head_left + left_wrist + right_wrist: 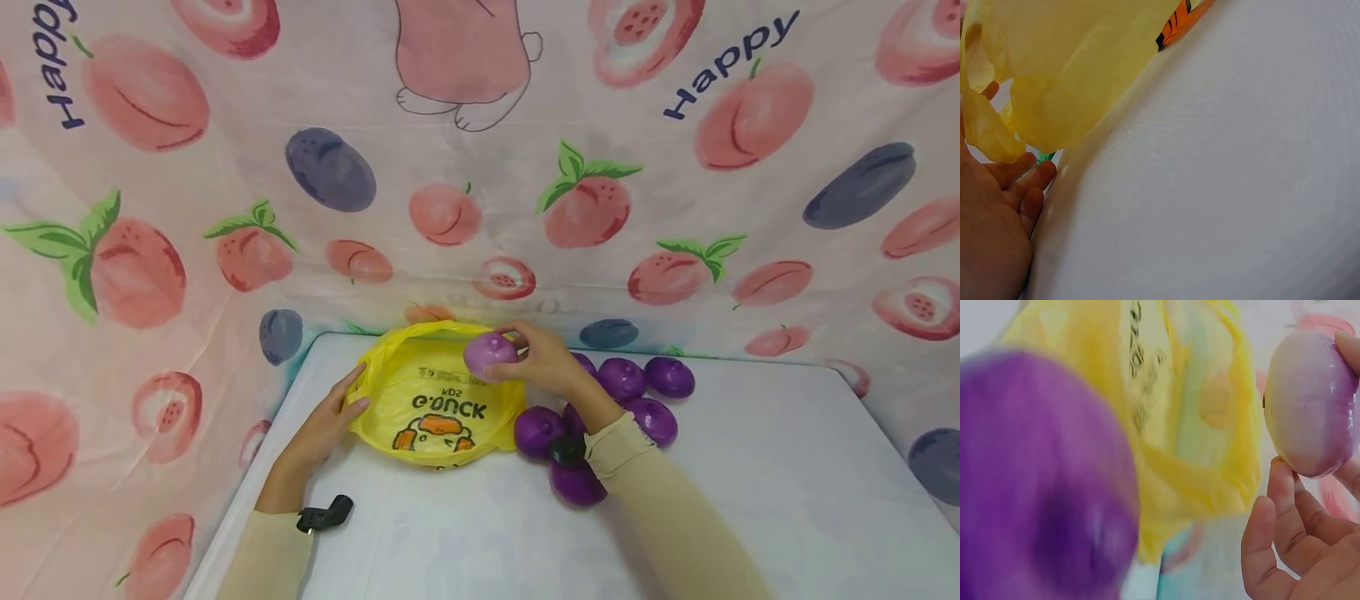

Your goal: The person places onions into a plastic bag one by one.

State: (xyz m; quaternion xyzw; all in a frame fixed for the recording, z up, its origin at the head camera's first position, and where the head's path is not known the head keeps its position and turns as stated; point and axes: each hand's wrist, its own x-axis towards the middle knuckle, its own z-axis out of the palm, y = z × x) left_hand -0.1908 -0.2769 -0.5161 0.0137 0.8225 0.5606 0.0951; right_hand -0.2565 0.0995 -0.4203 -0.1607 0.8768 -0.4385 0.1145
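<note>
My right hand holds a glossy, round, onion-like purple piece by its edges, over the right part of the yellow plastic bag's mouth. This piece looks whitish to light purple in the right wrist view. The yellow plastic bag lies spread wide, with a duck face and lettering printed on it. At its left rim is my left hand, thumb and forefinger on either side of the plastic. Up close, my left hand has its lower fingers loosely bent below a fold of the bag.
Several more round purple pieces lie in a group right of the bag, partly hidden under my right forearm. One purple piece looms large and blurred in the right wrist view. A peach-printed cloth rises behind the white table.
</note>
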